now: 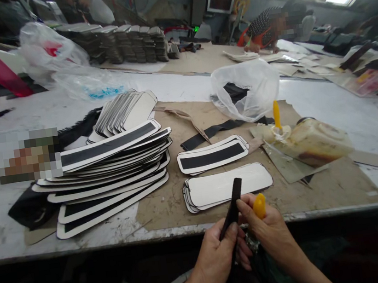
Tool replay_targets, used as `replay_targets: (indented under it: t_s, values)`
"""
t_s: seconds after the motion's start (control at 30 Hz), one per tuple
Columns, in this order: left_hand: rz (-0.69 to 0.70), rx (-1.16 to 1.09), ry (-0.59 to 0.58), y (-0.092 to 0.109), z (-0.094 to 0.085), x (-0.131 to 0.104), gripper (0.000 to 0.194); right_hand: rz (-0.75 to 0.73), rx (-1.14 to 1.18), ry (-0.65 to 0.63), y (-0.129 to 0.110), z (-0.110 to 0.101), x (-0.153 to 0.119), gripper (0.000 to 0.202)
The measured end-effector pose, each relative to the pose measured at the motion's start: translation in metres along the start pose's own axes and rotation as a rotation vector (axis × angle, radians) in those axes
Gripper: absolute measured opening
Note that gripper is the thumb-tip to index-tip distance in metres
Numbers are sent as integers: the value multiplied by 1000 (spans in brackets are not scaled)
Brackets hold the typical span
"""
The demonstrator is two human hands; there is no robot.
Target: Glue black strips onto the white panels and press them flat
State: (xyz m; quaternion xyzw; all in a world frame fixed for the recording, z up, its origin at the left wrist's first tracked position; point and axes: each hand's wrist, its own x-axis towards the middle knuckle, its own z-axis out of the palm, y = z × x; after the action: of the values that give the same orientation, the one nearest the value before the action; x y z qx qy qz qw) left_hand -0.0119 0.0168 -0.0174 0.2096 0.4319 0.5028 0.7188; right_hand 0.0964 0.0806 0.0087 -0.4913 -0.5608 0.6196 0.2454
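Left hand (214,258) fingers are pinching the lower end of a black strip (233,207), closed on it, strip sticking up and tilted right over the desk edge (84,244). Right hand (273,235) is curling closed around a yellow-handled brush (259,205); only the handle tip is showing, the bristle end is hidden behind the fingers, so I can't tell if it's touching the strip.

Just beyond the hands: a small stack of white blank pieces (227,185) lying on brown cardboard (162,200). Behind that, a finished stack with black centres (212,156). Glue tub (309,142) with a second yellow brush (276,115) is sitting to the right; a large fanned pile of finished pieces (110,179) to the left; a clear bag of strips (246,88) further back.

Judgement: for this to go well, keep the strip taut by its end, coat it evenly along the full length, keep fingers off the wet side, then lay it centred on the top blank.
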Motion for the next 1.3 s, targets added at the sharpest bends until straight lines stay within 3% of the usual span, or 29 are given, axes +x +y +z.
replay_targets:
  t_s: [0.13,0.27,0.33,0.47,0.53,0.67,0.87,1.03,1.3]
  values:
    - [-11,82,-33,-12,-6,-1,46,-86,47,132,-4,-2,7,31]
    - [-108,294,-73,-16,-22,-14,41,-162,151,162,-27,-18,22,26]
    - [-118,358,14,-8,-34,-23,37,-190,2,148,-43,-29,31,26]
    - [-5,219,428,16,-58,-28,35,-216,-609,16,-63,-40,51,32]
    - [-15,139,530,28,-65,-23,40,-220,-796,-147,-66,-35,61,33]
    - [13,107,523,45,-70,-5,42,-167,-913,-463,-64,-16,83,34]
    - [-21,298,480,62,-72,8,36,-73,-981,-638,-68,2,113,28]
    - [-39,367,478,69,-71,13,33,-64,-1090,-689,-69,12,126,20]
    - [-62,320,566,62,-68,20,35,-118,-1146,-699,-63,15,131,19]
